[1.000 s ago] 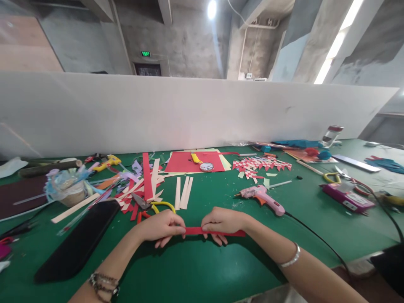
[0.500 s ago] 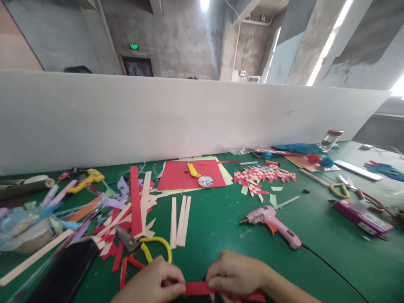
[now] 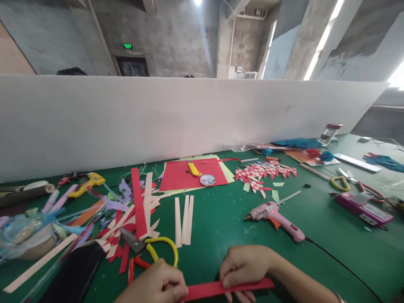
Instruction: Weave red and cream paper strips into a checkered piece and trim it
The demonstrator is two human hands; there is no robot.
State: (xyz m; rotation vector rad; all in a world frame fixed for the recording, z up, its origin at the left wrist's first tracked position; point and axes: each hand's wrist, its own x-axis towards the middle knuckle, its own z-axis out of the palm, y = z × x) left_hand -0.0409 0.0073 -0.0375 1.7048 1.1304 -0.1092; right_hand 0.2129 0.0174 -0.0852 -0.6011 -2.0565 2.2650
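Note:
Both my hands hold one red paper strip (image 3: 217,289) low over the green table (image 3: 221,219) at the bottom edge of the view. My left hand (image 3: 159,282) pinches its left end with fingers curled. My right hand (image 3: 246,267) presses down on the strip further right, fingers closed over it. The strip's right end sticks out past my right wrist. Yellow-handled scissors (image 3: 158,246) lie just beyond my left hand. A pink glue gun (image 3: 276,214) lies beyond my right hand.
Red and cream paper strips (image 3: 139,206) are heaped at the left, three cream strips (image 3: 184,219) at the centre. A red sheet (image 3: 189,174) carries a yellow knife and round tin. Woven red-white pieces (image 3: 265,171) lie right. A white partition (image 3: 189,113) backs the table.
The camera has tilted up, so my hands and the strip sit lower in view. My hands have drawn slightly apart along the strip, which now shows more length between them.

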